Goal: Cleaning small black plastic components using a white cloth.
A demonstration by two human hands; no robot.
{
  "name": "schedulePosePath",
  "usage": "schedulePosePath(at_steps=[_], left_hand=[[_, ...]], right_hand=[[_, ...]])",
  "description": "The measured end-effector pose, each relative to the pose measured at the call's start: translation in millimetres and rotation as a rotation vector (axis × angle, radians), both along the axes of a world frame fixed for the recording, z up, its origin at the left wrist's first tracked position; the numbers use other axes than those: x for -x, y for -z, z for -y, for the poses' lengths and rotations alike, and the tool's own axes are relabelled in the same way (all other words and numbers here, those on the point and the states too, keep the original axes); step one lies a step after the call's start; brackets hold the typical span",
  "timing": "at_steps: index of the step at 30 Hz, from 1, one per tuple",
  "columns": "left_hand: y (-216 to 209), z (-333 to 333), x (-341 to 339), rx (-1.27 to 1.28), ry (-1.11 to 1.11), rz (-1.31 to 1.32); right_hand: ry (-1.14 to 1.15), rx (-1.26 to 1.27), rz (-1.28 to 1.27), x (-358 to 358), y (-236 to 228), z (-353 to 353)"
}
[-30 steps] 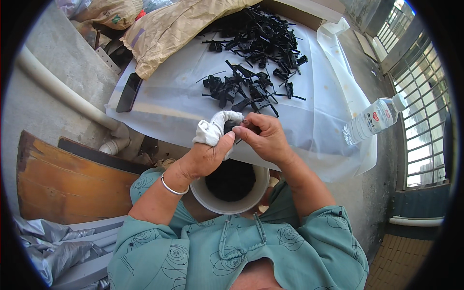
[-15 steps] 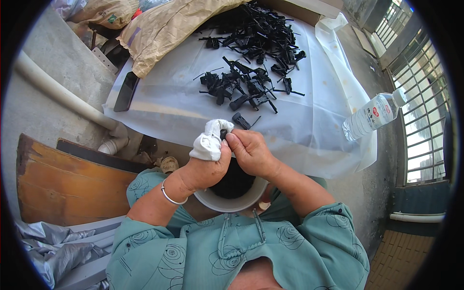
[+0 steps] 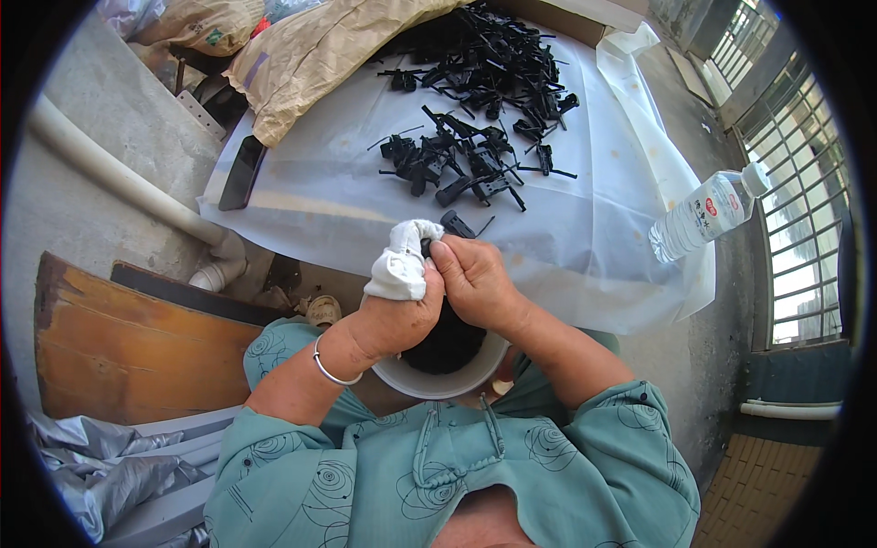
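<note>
My left hand (image 3: 400, 320) is closed, with a white cloth (image 3: 398, 272) wrapped about its fingers. A small black plastic part (image 3: 426, 247) shows between the cloth and my right hand (image 3: 479, 281), mostly hidden by the fingers. My right thumb and fingers pinch that same part, touching the left hand. Below both hands a pale round bucket (image 3: 429, 390) stands between my knees, with small black pieces (image 3: 448, 349) inside. Just beyond my knuckles a single black part with a thin stem (image 3: 459, 225) lies on the table.
On the sheet-covered table (image 3: 585, 247) lie a small cluster of black plastic parts (image 3: 475, 164) and a larger heap (image 3: 493, 64) behind it. Brown paper (image 3: 320, 64), a dark phone (image 3: 242, 173) and a water bottle (image 3: 708, 215) rest around them. A wooden board (image 3: 137, 347) leans at left.
Both hands have shifted very slightly, staying together over the bucket. The grip on the small black part looks the same, and the parts on the table have not moved.
</note>
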State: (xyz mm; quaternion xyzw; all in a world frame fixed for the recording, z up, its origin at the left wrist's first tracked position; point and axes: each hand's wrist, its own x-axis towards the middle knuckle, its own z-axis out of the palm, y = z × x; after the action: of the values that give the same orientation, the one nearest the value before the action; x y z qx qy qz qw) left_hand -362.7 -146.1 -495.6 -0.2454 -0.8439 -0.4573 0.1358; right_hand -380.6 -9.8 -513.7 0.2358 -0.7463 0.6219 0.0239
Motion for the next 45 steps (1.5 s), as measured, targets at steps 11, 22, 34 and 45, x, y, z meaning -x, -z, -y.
schedulePosePath(at_steps=[11, 22, 34, 45], left_hand=[[-10, -2, 0, -0.182, 0.092, 0.3], [-7, 28, 12, 0.297, 0.173, 0.131], [9, 14, 24, -0.486, 0.084, 0.596], [-1, 6, 19, -0.56, 0.193, 0.657]], right_hand=[[-0.117, -0.027, 0.076, 0, -14, -15], [0.17, -0.506, -0.278, 18, -7, -30], [-0.041, -0.213, -0.157, 14, -8, -22], [0.169, -0.045, 0.114, 16, -5, -19]])
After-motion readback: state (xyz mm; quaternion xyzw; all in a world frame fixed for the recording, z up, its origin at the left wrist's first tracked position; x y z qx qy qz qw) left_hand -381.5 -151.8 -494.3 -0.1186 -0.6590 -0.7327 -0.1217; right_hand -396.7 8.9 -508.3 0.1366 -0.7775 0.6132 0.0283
